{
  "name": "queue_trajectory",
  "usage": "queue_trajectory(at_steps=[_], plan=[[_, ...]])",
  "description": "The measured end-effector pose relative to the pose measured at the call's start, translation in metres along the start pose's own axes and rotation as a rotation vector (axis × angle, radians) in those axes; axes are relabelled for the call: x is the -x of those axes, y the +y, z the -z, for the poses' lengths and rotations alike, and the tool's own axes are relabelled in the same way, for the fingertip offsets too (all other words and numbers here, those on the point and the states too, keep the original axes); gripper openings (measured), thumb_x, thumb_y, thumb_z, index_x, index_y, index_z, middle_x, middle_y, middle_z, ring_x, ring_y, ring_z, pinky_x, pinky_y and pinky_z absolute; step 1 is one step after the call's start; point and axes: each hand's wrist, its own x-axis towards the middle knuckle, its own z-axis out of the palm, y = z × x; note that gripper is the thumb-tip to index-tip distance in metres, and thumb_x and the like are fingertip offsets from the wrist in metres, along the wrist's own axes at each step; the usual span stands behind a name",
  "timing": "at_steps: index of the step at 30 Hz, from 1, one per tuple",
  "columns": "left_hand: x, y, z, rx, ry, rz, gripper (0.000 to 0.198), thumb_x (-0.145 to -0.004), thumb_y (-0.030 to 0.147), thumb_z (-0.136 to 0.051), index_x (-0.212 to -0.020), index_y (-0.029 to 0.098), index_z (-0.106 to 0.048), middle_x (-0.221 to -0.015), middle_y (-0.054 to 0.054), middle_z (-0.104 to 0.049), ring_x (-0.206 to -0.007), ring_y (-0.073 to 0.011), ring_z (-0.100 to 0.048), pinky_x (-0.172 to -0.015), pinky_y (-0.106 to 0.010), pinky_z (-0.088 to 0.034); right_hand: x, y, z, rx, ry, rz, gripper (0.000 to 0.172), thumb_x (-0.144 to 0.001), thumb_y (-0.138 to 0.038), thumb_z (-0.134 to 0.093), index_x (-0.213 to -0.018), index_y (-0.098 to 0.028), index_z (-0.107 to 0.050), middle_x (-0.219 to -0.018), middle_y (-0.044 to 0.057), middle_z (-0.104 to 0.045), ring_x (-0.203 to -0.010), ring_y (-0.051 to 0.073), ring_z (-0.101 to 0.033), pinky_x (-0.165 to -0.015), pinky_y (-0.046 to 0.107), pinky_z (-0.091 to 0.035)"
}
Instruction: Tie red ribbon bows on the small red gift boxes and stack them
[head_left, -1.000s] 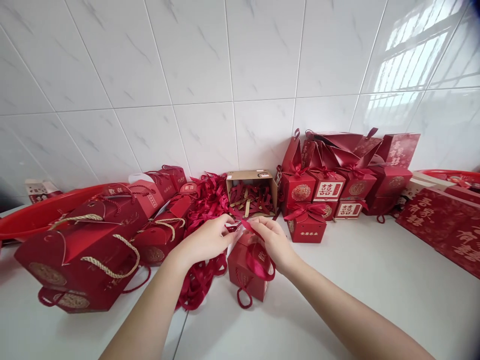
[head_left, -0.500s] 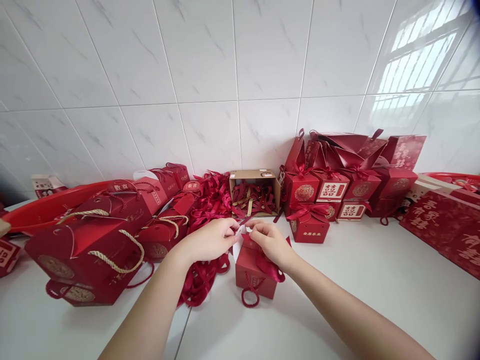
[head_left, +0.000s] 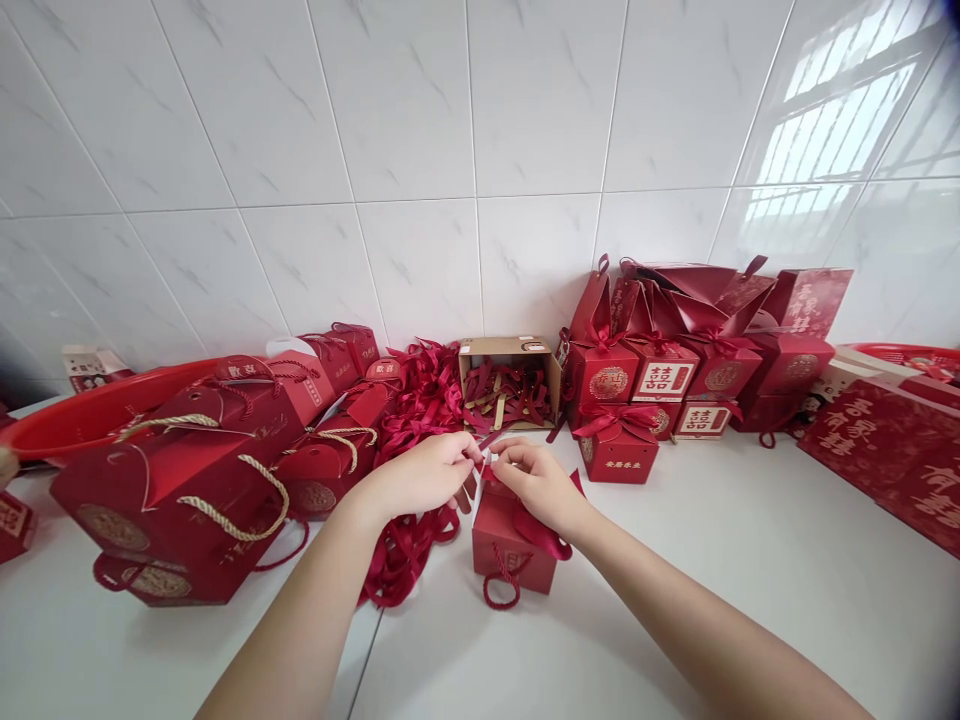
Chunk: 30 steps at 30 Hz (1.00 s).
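Note:
A small red gift box stands on the white counter just in front of me, a cord loop hanging from its front. A dark red ribbon runs over its top and down its right side. My left hand and my right hand meet above the box, each with fingers pinched on the ribbon at the box's top. A white flap shows between the two hands.
Large red rope-handled gift boxes lie at the left by a red basin. A heap of loose red ribbons and an open cardboard box sit behind. Tied small boxes are stacked at the right against the tiled wall.
The two hands have drawn closer together over the box top, pulling the ribbon in. The small box has shifted slightly right and turned a little.

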Motion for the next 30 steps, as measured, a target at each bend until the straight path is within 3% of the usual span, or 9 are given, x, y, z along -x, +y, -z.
queue_trajectory(at_steps=[6, 8, 11, 14, 16, 19, 22, 25, 30], plan=[[-0.002, 0.001, 0.013, 0.094, 0.116, -0.009, 0.005, -0.081, 0.024, -0.047, -0.078, 0.02, -0.046, -0.065, 0.0, -0.064, -0.059, -0.0183, -0.067, -0.054, -0.027, -0.049, 0.002, -0.004, 0.006, 0.06, 0.147, 0.145, 0.015, -0.08, -0.032, -0.056, -0.086, -0.019, -0.058, -0.119, 0.011, -0.051, -0.116, 0.024, -0.048, -0.096, 0.039, -0.039], [0.009, 0.003, 0.03, 0.255, 0.348, -0.057, 0.006, -0.084, 0.025, -0.044, -0.082, 0.02, -0.043, -0.067, -0.001, -0.065, -0.058, -0.0173, -0.067, -0.055, -0.027, -0.051, 0.007, -0.017, 0.021, 0.065, 0.305, 0.288, 0.021, -0.082, -0.034, -0.057, -0.098, -0.021, -0.055, -0.127, 0.012, -0.046, -0.124, 0.024, -0.043, -0.101, 0.04, -0.036], [0.033, 0.003, 0.056, 0.507, 0.866, -0.246, 0.013, -0.084, 0.024, -0.05, -0.094, 0.02, -0.042, -0.079, -0.002, -0.066, -0.065, -0.0162, -0.068, -0.057, -0.026, -0.052, 0.022, -0.047, 0.05, 0.014, 0.466, 0.431, 0.018, -0.085, -0.033, -0.056, -0.1, -0.023, -0.053, -0.13, 0.01, -0.047, -0.124, 0.023, -0.044, -0.1, 0.04, -0.037], [0.051, -0.001, 0.069, 0.408, 1.035, -0.288, 0.031, -0.08, 0.019, -0.055, -0.108, 0.022, -0.045, -0.101, -0.004, -0.065, -0.091, -0.0199, -0.066, -0.074, -0.035, -0.055, 0.036, -0.071, 0.072, 0.027, 0.528, 0.477, 0.014, -0.086, -0.031, -0.056, -0.099, -0.024, -0.055, -0.114, 0.007, -0.058, -0.109, 0.02, -0.054, -0.09, 0.035, -0.044], [0.052, -0.006, 0.07, 0.22, 0.95, -0.224, 0.028, -0.078, 0.021, -0.056, -0.106, 0.022, -0.052, -0.109, -0.005, -0.063, -0.103, -0.0219, -0.061, -0.09, -0.041, -0.051, 0.04, -0.072, 0.077, 0.144, 0.438, 0.382, 0.012, -0.087, -0.034, -0.055, -0.088, -0.022, -0.057, -0.089, 0.004, -0.062, -0.085, 0.019, -0.059, -0.076, 0.032, -0.047], [0.033, -0.011, 0.057, 0.022, 0.619, -0.166, 0.024, -0.076, 0.025, -0.055, -0.098, 0.02, -0.06, -0.109, -0.006, -0.063, -0.107, -0.0226, -0.058, -0.101, -0.041, -0.042, 0.04, -0.047, 0.072, 0.349, 0.18, 0.112, 0.026, -0.085, -0.044, -0.055, -0.074, -0.02, -0.058, -0.071, 0.003, -0.061, -0.067, 0.018, -0.057, -0.061, 0.032, -0.045], [0.002, -0.014, 0.03, 0.137, 0.317, -0.227, 0.023, -0.073, 0.02, -0.051, -0.094, 0.019, -0.058, -0.103, -0.005, -0.063, -0.106, -0.0205, -0.057, -0.1, -0.036, -0.041, 0.043, -0.008, 0.058, 0.269, 0.086, -0.032, 0.038, -0.076, -0.048, -0.064, -0.103, -0.023, -0.058, -0.11, 0.007, -0.061, -0.092, 0.023, -0.062, -0.069, 0.035, -0.051], [-0.02, -0.019, -0.005, 0.197, 0.291, -0.195, 0.015, -0.077, 0.024, -0.046, -0.089, 0.019, -0.052, -0.09, -0.003, -0.06, -0.09, -0.0178, -0.059, -0.086, -0.032, -0.046, 0.053, 0.019, 0.045, 0.09, 0.063, -0.104, 0.052, -0.076, -0.048, -0.064, -0.119, -0.024, -0.046, -0.129, 0.011, -0.048, -0.107, 0.025, -0.058, -0.077, 0.037, -0.053], [-0.012, -0.027, -0.047, 0.244, 0.168, -0.109, 0.031, -0.083, 0.051, -0.044, -0.084, 0.02, -0.046, -0.08, 0.001, -0.053, -0.07, -0.0131, -0.052, -0.061, -0.023, -0.043, 0.073, 0.028, 0.042, -0.025, 0.13, -0.134, 0.049, -0.074, -0.051, -0.067, -0.107, -0.021, -0.046, -0.118, 0.011, -0.051, -0.086, 0.019, -0.061, -0.072, 0.036, -0.054]])
